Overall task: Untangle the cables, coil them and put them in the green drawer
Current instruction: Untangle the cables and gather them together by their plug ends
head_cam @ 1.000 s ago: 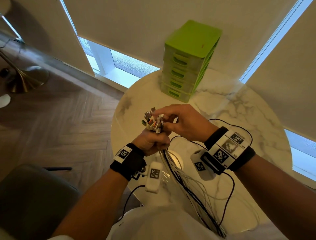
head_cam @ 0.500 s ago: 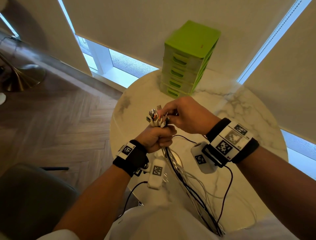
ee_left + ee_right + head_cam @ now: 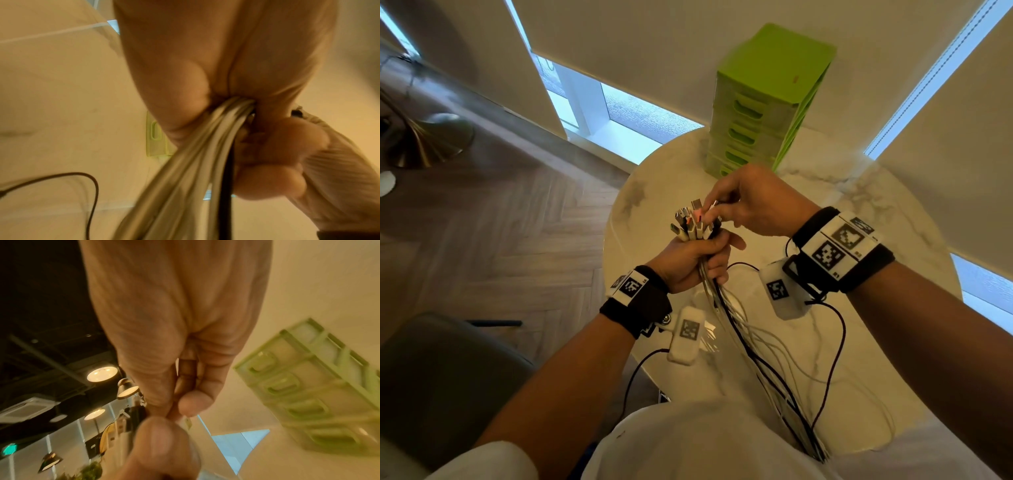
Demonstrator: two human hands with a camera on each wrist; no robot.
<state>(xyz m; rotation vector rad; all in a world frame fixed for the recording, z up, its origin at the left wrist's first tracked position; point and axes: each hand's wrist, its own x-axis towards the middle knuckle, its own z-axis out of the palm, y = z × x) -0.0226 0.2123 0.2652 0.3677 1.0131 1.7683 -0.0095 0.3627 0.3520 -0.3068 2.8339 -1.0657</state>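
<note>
My left hand [image 3: 693,262] grips a bundle of white and black cables [image 3: 748,346] in a fist above the marble table [image 3: 866,219]. The cables hang down toward my lap. Their plugs [image 3: 690,222] stick up out of the fist in a cluster. My right hand [image 3: 753,202] is just above and to the right, fingertips curled and pinching at one plug end. The left wrist view shows the cables [image 3: 191,155] squeezed in the left hand [image 3: 205,65]. The green drawer unit [image 3: 763,99] stands at the table's far edge, drawers closed, and also appears blurred as drawers [image 3: 308,386] beyond the right hand [image 3: 174,321].
A grey chair [image 3: 431,383] is at the lower left over the wooden floor. A brass lamp base [image 3: 424,144] stands far left. Thin black wrist-camera leads [image 3: 837,342] loop over the table near my right wrist. Blinds and low windows are behind the table.
Both hands with the cable bundle have shifted a little away from me toward the drawer unit. The right fingers have stayed at the plug ends.
</note>
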